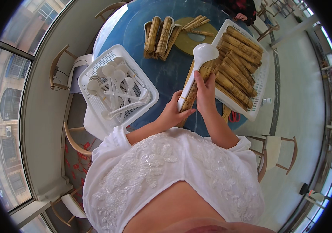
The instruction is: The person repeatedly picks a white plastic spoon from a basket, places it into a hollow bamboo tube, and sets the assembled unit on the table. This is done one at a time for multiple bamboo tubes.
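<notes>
A long-handled white soup spoon (204, 54) lies lengthwise against a brown bamboo-slip bundle (191, 94) with dark markings, its bowl pointing away from me. My right hand (205, 90) closes round both from the right, thumb on the spoon's handle. Lower down, my left hand (173, 108) grips the near end of the pair, with the fingers partly hidden. Both hands hold them above the blue round table (166, 79). Close to my right hand is a white basket (254, 112) filled with similar brown bamboo bundles (236, 66).
To the left, a white perforated basket (152, 101) holds many white spoons (115, 77). Farther back stand several brown bundles with white spoons (160, 37), beside a yellowish round board (181, 44) bearing loose strips. Red-handled scissors (234, 116) lie by the right basket. Another person's hand (241, 16) shows at the far edge.
</notes>
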A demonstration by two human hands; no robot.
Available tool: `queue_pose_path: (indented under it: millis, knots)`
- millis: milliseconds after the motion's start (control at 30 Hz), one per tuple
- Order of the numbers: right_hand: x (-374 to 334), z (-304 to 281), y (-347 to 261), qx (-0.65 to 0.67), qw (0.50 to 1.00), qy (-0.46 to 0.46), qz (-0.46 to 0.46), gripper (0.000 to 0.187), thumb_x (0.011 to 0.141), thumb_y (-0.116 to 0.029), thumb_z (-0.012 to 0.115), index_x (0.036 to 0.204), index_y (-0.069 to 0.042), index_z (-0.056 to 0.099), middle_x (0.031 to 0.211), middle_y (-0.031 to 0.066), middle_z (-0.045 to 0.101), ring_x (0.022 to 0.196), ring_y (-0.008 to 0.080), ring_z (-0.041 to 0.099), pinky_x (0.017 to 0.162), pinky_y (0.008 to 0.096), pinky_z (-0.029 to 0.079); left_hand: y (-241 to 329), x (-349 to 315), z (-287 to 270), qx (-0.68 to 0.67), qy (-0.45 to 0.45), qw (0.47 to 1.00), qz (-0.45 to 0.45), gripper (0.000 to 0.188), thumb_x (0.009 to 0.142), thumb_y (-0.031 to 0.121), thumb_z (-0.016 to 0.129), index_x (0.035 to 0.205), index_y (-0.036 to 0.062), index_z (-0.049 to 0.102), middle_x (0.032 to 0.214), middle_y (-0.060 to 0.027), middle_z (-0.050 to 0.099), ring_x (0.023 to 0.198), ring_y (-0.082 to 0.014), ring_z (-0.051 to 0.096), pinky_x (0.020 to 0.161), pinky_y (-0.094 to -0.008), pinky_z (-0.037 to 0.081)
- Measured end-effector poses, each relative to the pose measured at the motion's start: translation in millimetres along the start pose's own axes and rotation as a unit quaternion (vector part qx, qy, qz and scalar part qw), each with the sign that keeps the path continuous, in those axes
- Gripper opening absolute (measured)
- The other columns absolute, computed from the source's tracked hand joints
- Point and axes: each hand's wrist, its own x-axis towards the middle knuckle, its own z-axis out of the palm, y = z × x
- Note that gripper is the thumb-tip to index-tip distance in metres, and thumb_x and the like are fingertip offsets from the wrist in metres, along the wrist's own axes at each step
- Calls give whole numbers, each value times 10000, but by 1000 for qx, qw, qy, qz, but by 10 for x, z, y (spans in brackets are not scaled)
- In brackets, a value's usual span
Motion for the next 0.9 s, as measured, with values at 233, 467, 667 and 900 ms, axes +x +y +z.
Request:
queue_pose_path:
  millis: [233, 467, 667, 900]
  knots:
    - [255, 31, 94, 22, 1000, 19, -6, 653, 900, -262, 635, 1349, 18, 252, 1174, 135, 462, 1025, 162, 509, 846, 282, 461, 83, 139, -29, 118, 52, 991, -27, 743, 780, 219, 736, 1354, 62, 291, 1111, -188, 588, 915, -284, 641, 764, -348, 514]
    - [458, -190, 329, -136, 990, -25, -6, 679, 905, -224, 628, 1432, -54, 234, 1333, 129, 358, 1220, 194, 435, 976, 306, 403, -399, 734, -422, -249, 35, 962, -104, 487, 813, 96, 669, 1236, 64, 431, 883, -48, 541, 685, -157, 599, 583, -291, 499]
    - [336, -739, 631, -127, 989, -77, 6, 310, 937, -120, 551, 1219, -5, 494, 1072, 81, 587, 1000, 136, 583, 889, 244, 462, -694, 1745, -1409, -207, 74, 966, -136, 360, 840, 144, 636, 1159, 76, 483, 813, -34, 540, 683, -131, 589, 548, -296, 511]
    - [197, -1007, 968, -119, 990, -38, 66, 175, 943, -63, 519, 1089, 9, 585, 926, 57, 642, 865, 105, 616, 825, 223, 484, -1193, 2802, -2070, 26, 150, 988, -40, 576, 799, 213, 690, 1266, -7, 435, 1045, -87, 613, 912, -164, 609, 801, -304, 486]
